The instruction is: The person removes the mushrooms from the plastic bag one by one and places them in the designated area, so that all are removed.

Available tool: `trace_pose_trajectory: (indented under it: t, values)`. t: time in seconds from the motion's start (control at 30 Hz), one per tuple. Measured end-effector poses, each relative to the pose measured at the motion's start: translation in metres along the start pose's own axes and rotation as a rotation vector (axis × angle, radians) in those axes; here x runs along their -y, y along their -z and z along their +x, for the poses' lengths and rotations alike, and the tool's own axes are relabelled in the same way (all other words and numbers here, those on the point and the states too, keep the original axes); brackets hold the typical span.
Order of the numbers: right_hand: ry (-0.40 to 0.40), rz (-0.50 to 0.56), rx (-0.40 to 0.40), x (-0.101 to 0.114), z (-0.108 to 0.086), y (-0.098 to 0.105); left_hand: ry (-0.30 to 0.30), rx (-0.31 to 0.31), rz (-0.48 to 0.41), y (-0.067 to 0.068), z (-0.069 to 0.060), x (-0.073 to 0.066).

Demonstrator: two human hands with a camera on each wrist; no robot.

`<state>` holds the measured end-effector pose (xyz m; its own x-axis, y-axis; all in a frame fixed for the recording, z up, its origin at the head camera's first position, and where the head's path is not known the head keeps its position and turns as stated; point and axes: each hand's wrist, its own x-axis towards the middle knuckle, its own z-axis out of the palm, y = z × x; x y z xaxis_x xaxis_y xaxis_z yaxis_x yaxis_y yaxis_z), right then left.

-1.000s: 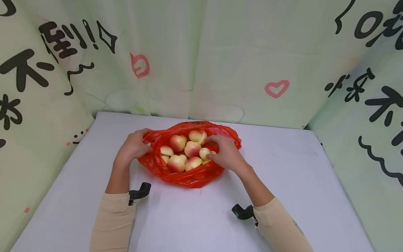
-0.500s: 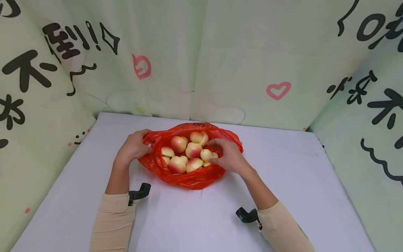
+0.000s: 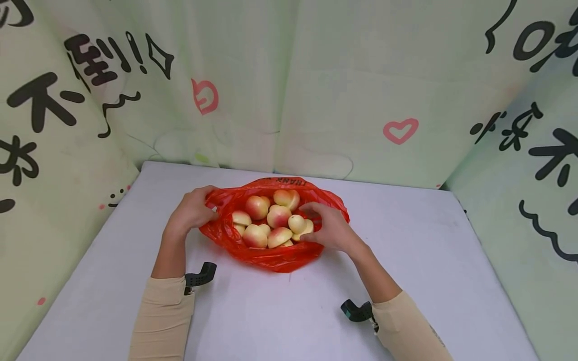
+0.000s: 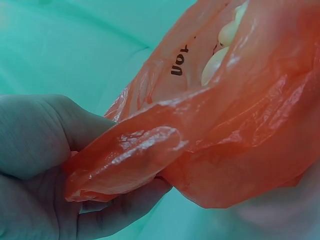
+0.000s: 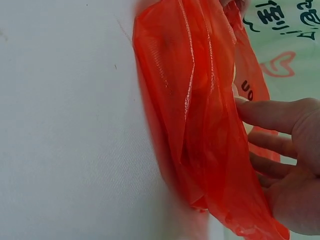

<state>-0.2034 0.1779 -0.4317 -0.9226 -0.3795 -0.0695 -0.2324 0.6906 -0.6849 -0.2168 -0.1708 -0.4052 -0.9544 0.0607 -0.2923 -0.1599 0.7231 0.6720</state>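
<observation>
Pinching the red bag (image 3: 271, 260) at its left edge, your left grip (image 3: 191, 209) is narrow; your right grip (image 3: 331, 227) stands wide at the other end, beside the fruit (image 3: 278, 216) inside. Tugging hard could tear the bag or tip fruit onto the surface (image 3: 266, 316)

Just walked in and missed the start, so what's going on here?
A person is handling an open red plastic bag of yellow-and-red fruit on a white table. The left-hand grip holds the bag's left edge. The right-hand grip is spread at the opposite side, beside the fruit.
</observation>
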Motion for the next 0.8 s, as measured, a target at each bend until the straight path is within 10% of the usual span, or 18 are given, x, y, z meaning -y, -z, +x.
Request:
trace_pose_trajectory:
  t: [0.8]
  values:
    - [0.033,0.001,0.033,-0.0043,0.0020,-0.0063,-0.002,0.001,-0.009,0.0008,0.0003,0.0015]
